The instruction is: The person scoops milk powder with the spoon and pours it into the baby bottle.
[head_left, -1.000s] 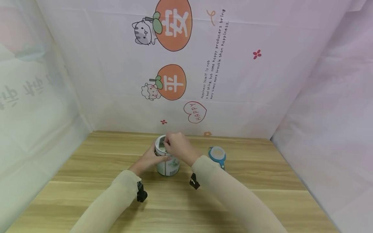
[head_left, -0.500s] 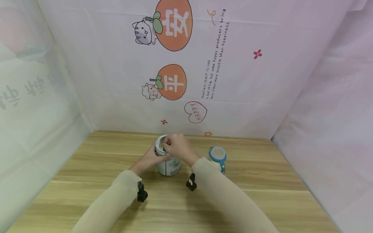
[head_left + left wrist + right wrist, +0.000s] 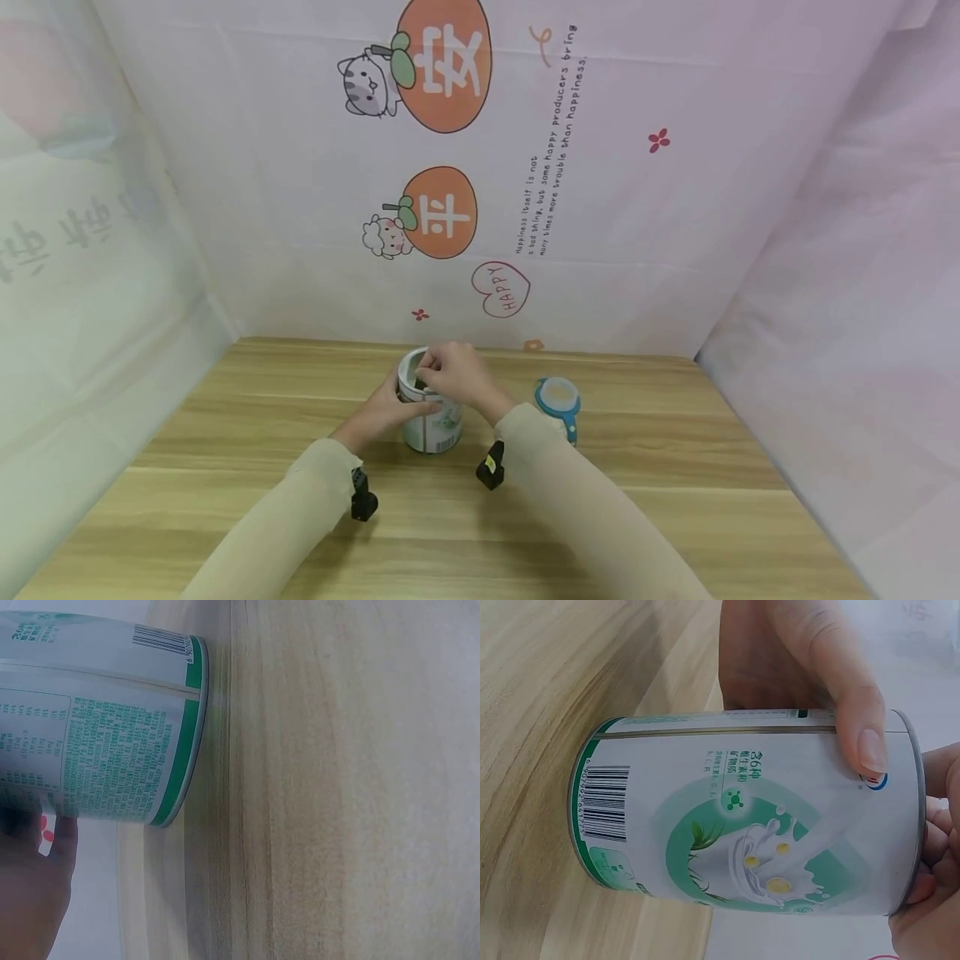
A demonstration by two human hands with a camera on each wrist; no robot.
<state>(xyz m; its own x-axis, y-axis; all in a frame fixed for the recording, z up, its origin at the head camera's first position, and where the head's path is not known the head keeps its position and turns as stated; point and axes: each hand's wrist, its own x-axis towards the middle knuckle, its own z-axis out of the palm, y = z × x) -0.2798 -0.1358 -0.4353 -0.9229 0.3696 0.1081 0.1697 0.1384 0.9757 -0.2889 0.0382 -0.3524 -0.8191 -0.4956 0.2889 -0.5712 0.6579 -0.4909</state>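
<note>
A white-and-green milk powder tin (image 3: pixel 442 429) stands upright on the wooden table with its top uncovered. My left hand (image 3: pixel 386 410) grips it round the upper side; in the right wrist view the left thumb (image 3: pixel 855 731) presses on the label just under the rim. At the tin's mouth is my right hand (image 3: pixel 453 371), its fingers (image 3: pixel 930 847) curled down at the rim. A small dark piece (image 3: pixel 421 385) shows beneath these fingertips inside the opening; I cannot tell what it is. The rest of the tin's inside is hidden.
Right of the tin lies a blue-rimmed round thing (image 3: pixel 558 397) with a pale disc and a strap-like part, half behind my right sleeve (image 3: pixel 536 429). Printed white cloth (image 3: pixel 600 308) hangs behind the wooden table (image 3: pixel 420 533) and at both sides.
My right hand has turned a little at the tin's mouth, and a dark piece now shows under its fingertips. The left hand and the tin stay in place.
</note>
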